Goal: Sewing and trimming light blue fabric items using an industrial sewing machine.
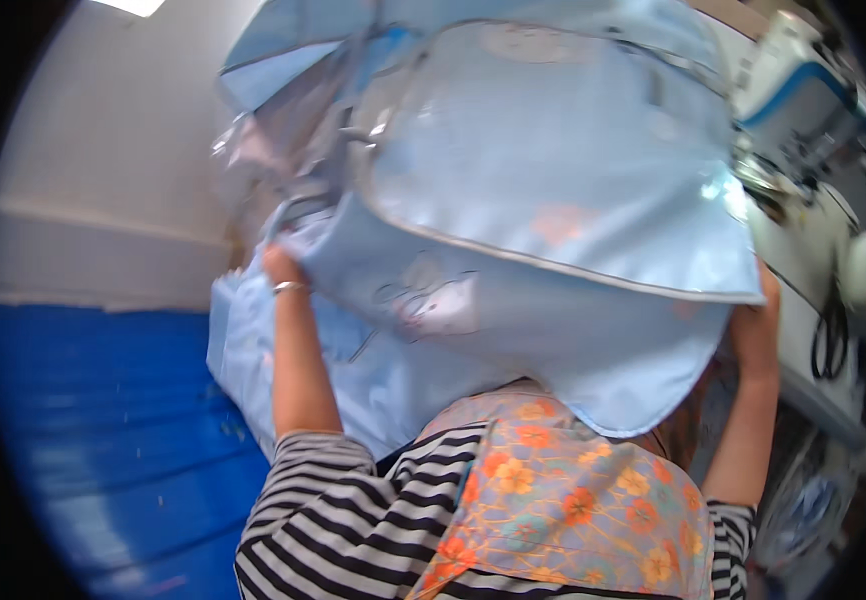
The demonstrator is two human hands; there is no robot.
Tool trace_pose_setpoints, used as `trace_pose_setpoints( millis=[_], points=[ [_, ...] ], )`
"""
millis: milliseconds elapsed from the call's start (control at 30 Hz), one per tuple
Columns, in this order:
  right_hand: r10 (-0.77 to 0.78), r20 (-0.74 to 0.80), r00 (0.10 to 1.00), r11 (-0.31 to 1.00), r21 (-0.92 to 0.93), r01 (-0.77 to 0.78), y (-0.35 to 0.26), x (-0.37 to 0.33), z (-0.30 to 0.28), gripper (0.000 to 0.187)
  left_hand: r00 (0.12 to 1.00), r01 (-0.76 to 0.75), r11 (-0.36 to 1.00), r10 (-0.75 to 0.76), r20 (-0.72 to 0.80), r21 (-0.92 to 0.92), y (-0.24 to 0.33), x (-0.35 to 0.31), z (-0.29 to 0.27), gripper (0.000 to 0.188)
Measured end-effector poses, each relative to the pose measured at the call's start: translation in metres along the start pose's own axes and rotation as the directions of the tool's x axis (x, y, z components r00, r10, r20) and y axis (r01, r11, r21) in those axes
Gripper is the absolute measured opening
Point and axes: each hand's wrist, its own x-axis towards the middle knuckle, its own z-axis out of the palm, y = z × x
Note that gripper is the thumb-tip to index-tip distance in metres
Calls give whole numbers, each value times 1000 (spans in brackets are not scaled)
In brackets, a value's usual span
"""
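Note:
A large light blue fabric piece (573,330) with a grey-piped curved panel and pale printed figures is spread in front of me. My left hand (283,266), with a bracelet at the wrist, is closed on its left side, next to a grey strap. At the right edge, my right hand (756,315) grips the cloth near the end of the piping; the fabric partly hides its fingers. The upper panel (553,150) looks shiny, like a clear covering. More light blue cloth (253,330) hangs below my left hand, over my lap.
A white and blue sewing machine (788,75) stands on a table at the right, with a dark loop of cord (830,340) hanging beside it. A white wall (103,150) rises at the left above a blue surface (113,420). Clear plastic (243,150) bunches behind the cloth.

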Motion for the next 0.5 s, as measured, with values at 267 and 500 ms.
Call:
trace_pose_setpoints(
  millis=[267,500],
  points=[
    [-23,-25,999,999,32,24,0,-2,-1,29,810,-306,669,-190,-555,-677,185,198,-212,32],
    [-225,-18,974,914,-351,204,5,-5,12,34,973,31,-456,219,-79,-889,350,360,-161,40]
  ],
)
